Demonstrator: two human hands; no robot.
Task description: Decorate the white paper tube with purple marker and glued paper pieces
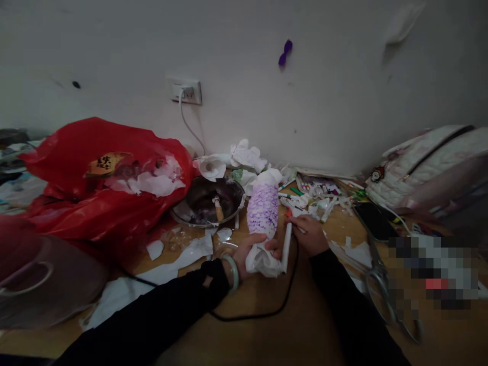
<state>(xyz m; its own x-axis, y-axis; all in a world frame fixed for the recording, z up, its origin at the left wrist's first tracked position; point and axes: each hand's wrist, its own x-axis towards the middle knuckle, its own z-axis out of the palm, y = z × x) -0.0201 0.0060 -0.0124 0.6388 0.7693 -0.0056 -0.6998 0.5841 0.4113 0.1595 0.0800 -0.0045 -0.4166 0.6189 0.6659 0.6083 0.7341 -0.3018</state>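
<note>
The left hand (249,254) is clenched around the lower end of a white paper tube (263,223) covered in purple scale marks, holding it upright but tilted just above the desk (267,335); a pale bangle (232,272) sits on that wrist. The right hand (309,234) grips a white marker (286,246), its tip touching the tube's right side. A black cable (267,312) loops across the desk under both sleeves. Just behind the tube lies a metal bowl (208,203), with crumpled white paper (247,155) against the wall; a red plastic bag (102,178) fills the left. To the right lie scissors (381,282), a black phone (375,221), loose pens (295,195) and a quilted bag (430,168); a plug sits in the wall socket (186,91).
</note>
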